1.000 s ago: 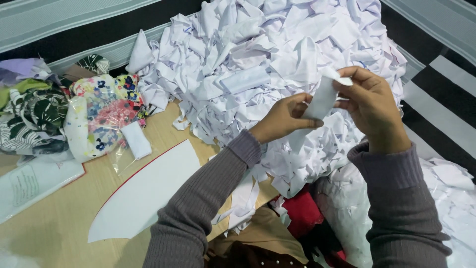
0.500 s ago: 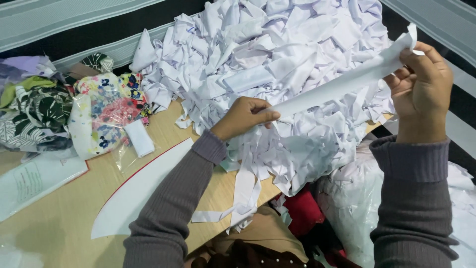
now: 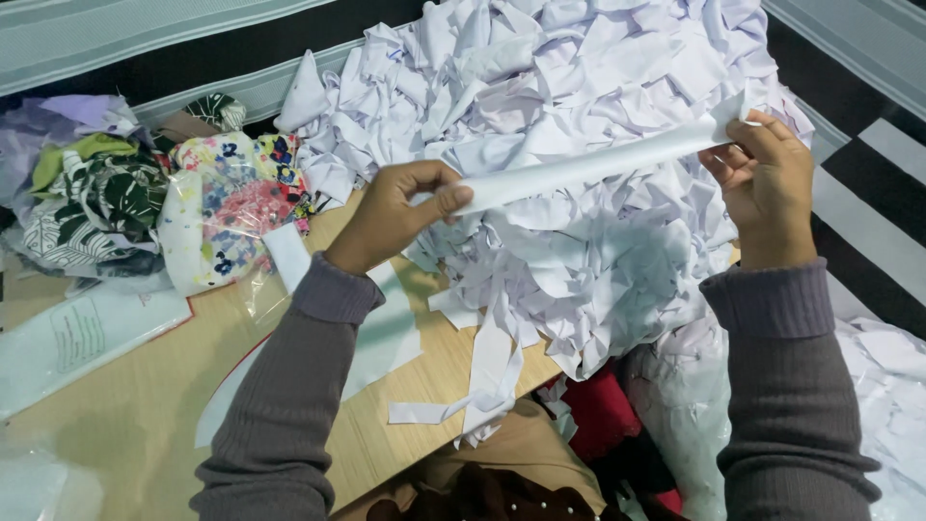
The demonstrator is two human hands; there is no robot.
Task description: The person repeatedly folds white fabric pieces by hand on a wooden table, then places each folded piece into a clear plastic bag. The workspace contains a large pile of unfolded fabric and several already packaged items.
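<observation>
A long white fabric strip (image 3: 588,166), folded a second ago, is now held stretched flat, left hand (image 3: 395,214) and right hand (image 3: 767,183) each pinched shut on an end

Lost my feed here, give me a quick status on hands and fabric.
Left hand and right hand pinch white fabric strip taut. Above white scrap pile. Nothing blocking.

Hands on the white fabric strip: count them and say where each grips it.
2. The left hand pinches the white fabric strip at its near-left end; the right hand holds its upper-right end. None look hidden.
</observation>
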